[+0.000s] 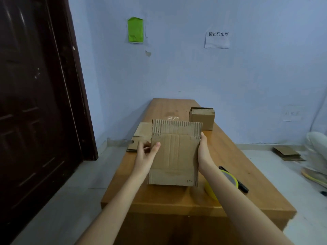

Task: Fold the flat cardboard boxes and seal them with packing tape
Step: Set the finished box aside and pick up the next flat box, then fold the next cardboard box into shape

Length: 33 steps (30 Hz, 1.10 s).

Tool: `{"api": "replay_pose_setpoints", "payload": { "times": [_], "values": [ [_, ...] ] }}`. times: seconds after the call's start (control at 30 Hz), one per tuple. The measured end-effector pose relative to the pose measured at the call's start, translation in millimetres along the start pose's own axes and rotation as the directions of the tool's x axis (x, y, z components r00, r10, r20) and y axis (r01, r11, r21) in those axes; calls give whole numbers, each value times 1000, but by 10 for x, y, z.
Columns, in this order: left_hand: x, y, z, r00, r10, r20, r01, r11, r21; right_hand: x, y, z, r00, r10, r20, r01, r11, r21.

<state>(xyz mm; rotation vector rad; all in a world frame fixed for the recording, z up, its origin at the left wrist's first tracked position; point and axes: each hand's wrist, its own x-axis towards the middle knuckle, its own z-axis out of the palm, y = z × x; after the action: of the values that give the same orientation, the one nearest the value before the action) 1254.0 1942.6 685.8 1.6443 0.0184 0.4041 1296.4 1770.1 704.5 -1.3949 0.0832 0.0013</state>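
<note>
On my counter [159,197] I see a folded cardboard box [201,118] at the far right, flat cardboard sheets [139,137] at the far left edge, and a yellow packing tape roll [215,189] near my right forearm with a black marker [241,185] just beside it. More cardboard [286,152] lies on the floor to the right. The box I am working on [174,154] stands mid-counter between my hands, its long axis running away from me, its ragged corrugated edge pointing to the wall. My left hand [147,151] grips its left edge, thumb on the near face. My right hand [203,151] holds its right side, fingers hidden behind it.
</note>
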Motion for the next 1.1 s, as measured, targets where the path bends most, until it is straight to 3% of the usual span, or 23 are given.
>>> {"api": "replay_pose_setpoints", "payload": {
  "times": [0.23, 0.5, 0.77, 0.93, 1.1],
  "values": [
    [-2, 24, 129, 981, -179, -77, 146, 936, -321, -36, 127, -41, 999, -39, -13, 39, 999, 25],
    [63, -126, 151, 942, -335, -14, 309, 885, -349, -169, 255, -92, 1000, 13, 4, -13, 996, 85],
    [31, -122, 190, 939, -343, -37, 314, 893, -322, -244, 345, -123, 999, 19, -47, -14, 994, 110],
    [20, -94, 166, 947, -320, -13, 295, 889, -350, -185, 368, -162, 998, -63, 19, 63, 997, 34],
    [48, -113, 35, 995, -92, 25, 95, 918, -385, -193, 190, -237, 980, -196, 29, 195, 980, 38]
  ]
}}
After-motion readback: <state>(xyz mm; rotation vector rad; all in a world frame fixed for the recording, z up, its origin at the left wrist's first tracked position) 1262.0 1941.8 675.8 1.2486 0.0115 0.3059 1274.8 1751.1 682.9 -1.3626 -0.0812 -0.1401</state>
